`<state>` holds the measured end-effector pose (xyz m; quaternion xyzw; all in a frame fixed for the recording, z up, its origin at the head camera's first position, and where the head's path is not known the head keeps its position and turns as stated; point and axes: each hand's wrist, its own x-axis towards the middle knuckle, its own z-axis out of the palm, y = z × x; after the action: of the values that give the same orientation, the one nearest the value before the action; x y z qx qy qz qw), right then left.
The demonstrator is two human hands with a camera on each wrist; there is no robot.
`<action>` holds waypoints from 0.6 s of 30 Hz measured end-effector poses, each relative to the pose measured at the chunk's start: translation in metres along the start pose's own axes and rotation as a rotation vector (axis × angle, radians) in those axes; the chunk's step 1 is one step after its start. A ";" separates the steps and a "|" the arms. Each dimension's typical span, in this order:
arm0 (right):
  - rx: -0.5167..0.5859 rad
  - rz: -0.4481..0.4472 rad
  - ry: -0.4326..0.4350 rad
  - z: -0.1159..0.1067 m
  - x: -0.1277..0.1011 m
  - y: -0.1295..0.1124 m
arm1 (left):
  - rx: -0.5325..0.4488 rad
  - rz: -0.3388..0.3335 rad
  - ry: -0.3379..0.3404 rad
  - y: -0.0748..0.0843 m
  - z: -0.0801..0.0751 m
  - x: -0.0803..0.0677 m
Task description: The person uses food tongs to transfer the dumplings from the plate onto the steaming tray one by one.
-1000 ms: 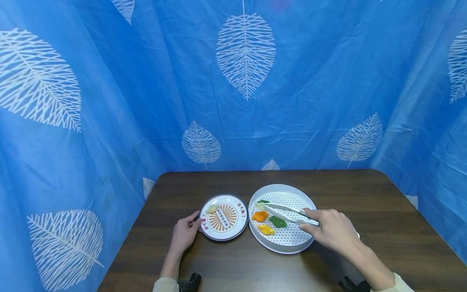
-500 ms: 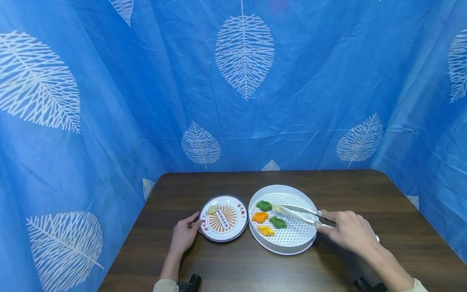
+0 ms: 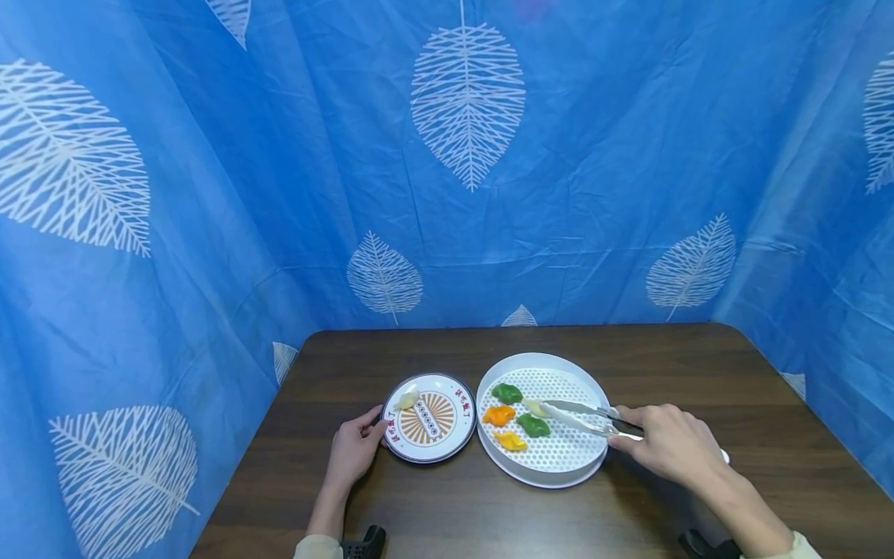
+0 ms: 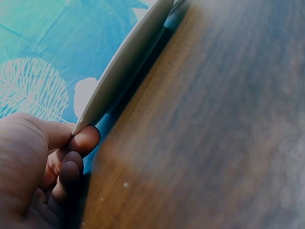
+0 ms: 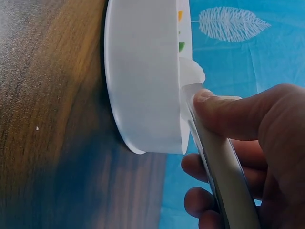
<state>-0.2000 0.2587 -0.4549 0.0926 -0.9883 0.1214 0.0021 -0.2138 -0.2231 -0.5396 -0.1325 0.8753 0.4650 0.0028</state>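
Observation:
My left hand [image 3: 356, 450] pinches the left rim of a white plate [image 3: 457, 435] between thumb and forefinger. The left wrist view shows the plate [image 4: 126, 62] edge-on, its rim between thumb and finger. Near the plate's upper left lies a pale dumpling [image 3: 407, 400]. In my right hand [image 3: 670, 442] is a pair of tongs [image 3: 583, 417], reaching over the rim of a round white steamer tray [image 3: 548, 477]. Their tips meet a second pale dumpling [image 3: 535, 407] inside the tray; whether it is lifted I cannot tell. The right wrist view shows my thumb pressing the tongs' handle [image 5: 221, 171].
Two green dumplings, one at the back [image 3: 506, 394] and one nearer [image 3: 534, 425], share the tray with an orange dumpling [image 3: 499, 415] and a yellow dumpling [image 3: 511, 441]. Plate and tray nearly touch on the dark wooden table [image 3: 447, 512]. A blue leaf-patterned curtain [image 3: 559, 256] hangs behind.
My right hand and the tongs have shifted right, and the pale dumpling in the tray has moved right with the tips, uncovering the back green dumpling. The left hand stays at the plate.

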 end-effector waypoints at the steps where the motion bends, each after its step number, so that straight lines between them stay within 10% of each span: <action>1: 0.000 0.001 -0.002 0.000 0.000 0.000 | 0.000 -0.001 0.003 0.000 0.000 0.000; 18: 0.015 0.006 0.009 0.000 -0.001 0.000 | 0.006 -0.013 0.006 0.001 0.001 0.000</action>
<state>-0.1991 0.2584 -0.4550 0.0893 -0.9876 0.1291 0.0054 -0.2145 -0.2220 -0.5393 -0.1396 0.8757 0.4621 0.0038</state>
